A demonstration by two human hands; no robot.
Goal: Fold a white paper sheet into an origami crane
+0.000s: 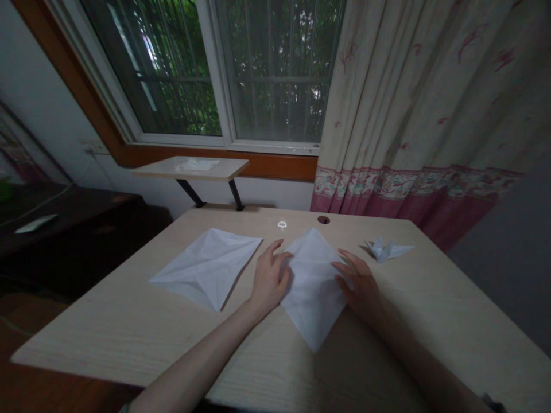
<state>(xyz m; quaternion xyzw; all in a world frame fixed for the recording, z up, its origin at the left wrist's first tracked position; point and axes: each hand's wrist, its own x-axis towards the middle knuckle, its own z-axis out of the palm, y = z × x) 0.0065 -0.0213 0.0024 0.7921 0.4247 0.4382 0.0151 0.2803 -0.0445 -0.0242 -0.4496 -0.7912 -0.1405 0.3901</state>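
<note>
A creased white sheet of paper (316, 287) lies on the table in front of me, turned so one corner points toward me. My left hand (270, 275) rests at its left edge, fingers apart and slightly bent, with the thumb over the paper. On the opposite edge is my right hand (360, 284), its fingers also spread and their tips on or just above the sheet. Neither hand visibly grips the paper. To the left lies a second creased white sheet (206, 267), partly raised along its folds. Right of my right hand sits a folded paper crane (387, 250).
The wooden table (129, 327) has a small raised shelf (172, 166) on black legs at its back left, with white paper (200, 164) on it. A small white ring (282, 225) and a round cable hole (323, 219) are near the back edge. A curtain (387, 115) hangs behind.
</note>
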